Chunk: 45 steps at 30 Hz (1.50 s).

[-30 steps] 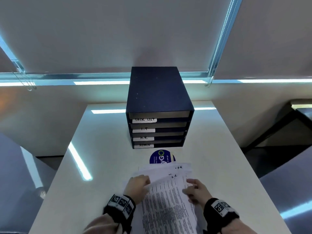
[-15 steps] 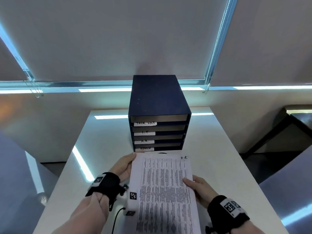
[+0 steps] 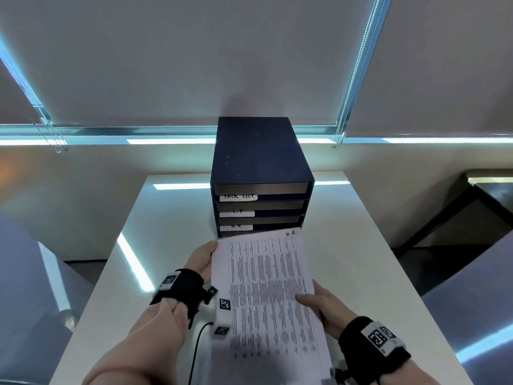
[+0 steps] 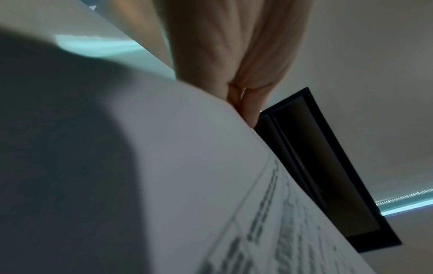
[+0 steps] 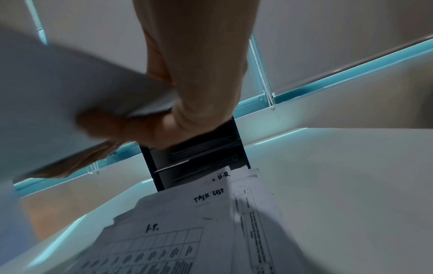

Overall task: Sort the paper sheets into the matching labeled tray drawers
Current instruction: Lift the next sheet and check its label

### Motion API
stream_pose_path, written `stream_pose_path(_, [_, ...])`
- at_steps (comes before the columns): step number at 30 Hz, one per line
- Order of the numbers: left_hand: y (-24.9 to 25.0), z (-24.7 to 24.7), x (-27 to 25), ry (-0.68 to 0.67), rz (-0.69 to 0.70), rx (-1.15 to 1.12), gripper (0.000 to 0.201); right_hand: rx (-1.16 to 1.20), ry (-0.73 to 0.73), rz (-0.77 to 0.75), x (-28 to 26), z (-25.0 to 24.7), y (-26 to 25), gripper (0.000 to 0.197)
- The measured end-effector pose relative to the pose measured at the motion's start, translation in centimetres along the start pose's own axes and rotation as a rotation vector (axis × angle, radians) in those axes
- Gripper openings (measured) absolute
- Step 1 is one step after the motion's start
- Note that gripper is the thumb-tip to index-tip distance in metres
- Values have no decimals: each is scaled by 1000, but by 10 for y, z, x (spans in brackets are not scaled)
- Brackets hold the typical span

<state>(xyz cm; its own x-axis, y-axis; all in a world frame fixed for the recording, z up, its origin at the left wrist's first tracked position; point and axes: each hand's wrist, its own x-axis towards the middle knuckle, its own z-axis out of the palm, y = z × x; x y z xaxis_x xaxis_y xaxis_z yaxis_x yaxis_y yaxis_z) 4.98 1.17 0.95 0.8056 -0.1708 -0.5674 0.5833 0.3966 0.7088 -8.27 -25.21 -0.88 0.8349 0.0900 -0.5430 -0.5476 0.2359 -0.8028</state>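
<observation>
A dark blue tray unit [image 3: 261, 162] stands at the back of the white table [image 3: 347, 259], its drawers labelled TASK LIST, I.T and H.R. [image 3: 236, 227]; the lowest label is hidden. Both hands hold a printed sheet marked H.R. [image 3: 266, 287] in the air just in front of the drawers. My left hand [image 3: 208, 254] holds its left edge, fingers [image 4: 234, 55] under the paper. My right hand [image 3: 308, 298] pinches the right edge, thumb on top. In the right wrist view a pile of sheets [image 5: 187, 231] marked I.T., TASK LIST and H.R. lies on the table below the held sheet [image 5: 70, 92].
A black cable [image 3: 197, 345] runs by my left wrist. The table edge drops off left and right, with dark furniture [image 3: 472, 212] at the right. Window blinds with bead cords [image 3: 341, 134] hang behind the tray unit.
The H.R. sheet has been lifted off the pile and carried forward to the tray unit; its top edge now covers the lowest label. Both hands moved forward with it.
</observation>
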Motion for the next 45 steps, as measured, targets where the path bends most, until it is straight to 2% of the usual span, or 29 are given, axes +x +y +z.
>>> stream_pose_path(4, [24, 16, 15, 59, 28, 30, 26, 23, 148, -54, -3, 12, -20, 60])
stream_pose_path(6, [23, 22, 15, 67, -36, 144, 21, 79, 154, 17, 7, 8, -26, 47])
stream_pose_path(8, [11, 21, 16, 77, -139, 226, 29, 98, 135, 90, 28, 0, -22, 37])
stream_pose_path(9, [3, 17, 20, 88, -170, 252, 34, 78, 137, 121, 39, -4, -19, 43])
stream_pose_path(10, [-5, 11, 24, 101, -184, 260, 37, 35, 157, 147, 53, -8, -14, 59])
stream_pose_path(12, [-15, 6, 25, 82, -190, 229, 36, -19, 164, 130, 102, -39, 13, 110])
stream_pose_path(13, [-19, 4, 24, 61, -194, 198, 32, -38, 164, 140, 136, -63, 31, 123])
stream_pose_path(14, [-22, 2, 23, 44, -190, 179, 31, -52, 151, 153, 147, -66, 28, 125])
stream_pose_path(15, [-24, 1, 19, 9, -182, 156, 31, -68, 138, 167, 143, -59, 13, 114])
stream_pose_path(18, [-31, -5, 14, -87, -191, 198, 31, -131, 194, 100, 114, -14, -56, 52])
stream_pose_path(19, [-34, -6, 14, -96, -195, 266, 31, -163, 180, 66, 118, -9, -69, 44])
stream_pose_path(22, [-43, -8, 24, -69, -183, 443, 31, -233, 198, 15, 136, -3, -88, 42])
stream_pose_path(25, [-48, -5, 46, 4, -100, 383, 29, -205, 199, 56, 145, -8, -86, 36])
stream_pose_path(28, [-47, 1, 72, 114, 41, 389, 33, -246, 224, 152, 144, -14, -79, 17])
stream_pose_path(31, [-34, 11, 96, 179, 81, 237, 33, 1, 270, 125, 161, -15, -74, 16])
stream_pose_path(33, [-20, 16, 113, 127, 63, -75, 39, 273, 231, 52, 179, -5, -80, 10])
stream_pose_path(34, [-13, 18, 119, 94, 60, -201, 44, 386, 207, 25, 189, 1, -84, 15])
stream_pose_path(36, [-3, 25, 123, 49, 72, -257, 44, 490, 204, 6, 201, 11, -92, 25])
stream_pose_path(38, [2, 33, 110, 53, 100, -88, 25, 447, 207, -1, 199, 19, -97, 24])
stream_pose_path(41, [-10, 27, 78, 75, 203, 333, 9, 379, 124, 3, 177, 21, -89, 16])
stream_pose_path(42, [-18, 22, 66, 47, 243, 508, 8, 343, 94, 20, 167, 19, -82, 19])
stream_pose_path(45, [-49, 0, 31, -53, 383, 1219, 24, 180, 52, 73, 131, 2, -48, 18])
